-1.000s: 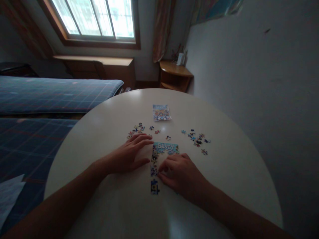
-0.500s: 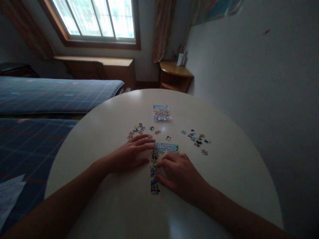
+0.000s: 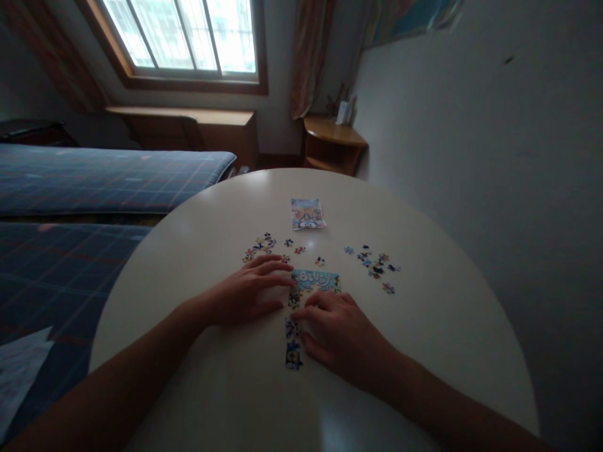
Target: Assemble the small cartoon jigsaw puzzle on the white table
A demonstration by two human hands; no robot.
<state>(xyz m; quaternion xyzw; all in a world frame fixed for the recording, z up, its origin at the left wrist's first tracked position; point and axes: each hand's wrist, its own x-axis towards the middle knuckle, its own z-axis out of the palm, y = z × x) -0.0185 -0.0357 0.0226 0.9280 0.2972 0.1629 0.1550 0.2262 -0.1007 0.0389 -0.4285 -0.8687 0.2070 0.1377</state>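
Note:
A partly joined jigsaw puzzle (image 3: 318, 278) lies on the table, its top strip reading "Bluey". A column of joined pieces runs down its left side, and a narrow gap shows above the lower strip of pieces (image 3: 293, 356). My left hand (image 3: 252, 290) rests flat, fingers stretched out and apart, fingertips at the puzzle's upper left edge. My right hand (image 3: 342, 326) lies to the right of the column with bent fingers. Its index fingertip touches the lower strip's top end, and the thumb sits apart, beside the strip. Under the right hand, part of the puzzle is hidden.
Loose puzzle pieces lie in a left group (image 3: 260, 245) and a right group (image 3: 377, 267), with a few between. A printed packet (image 3: 307, 215) lies farther back on the round white table (image 3: 226, 389). A bed (image 3: 108, 182) stands at left, with paper sheets (image 3: 23, 370) on it.
The lower strip of pieces now stands slightly apart from the column above it. My right index finger has shifted slightly left; my left hand has stayed in place.

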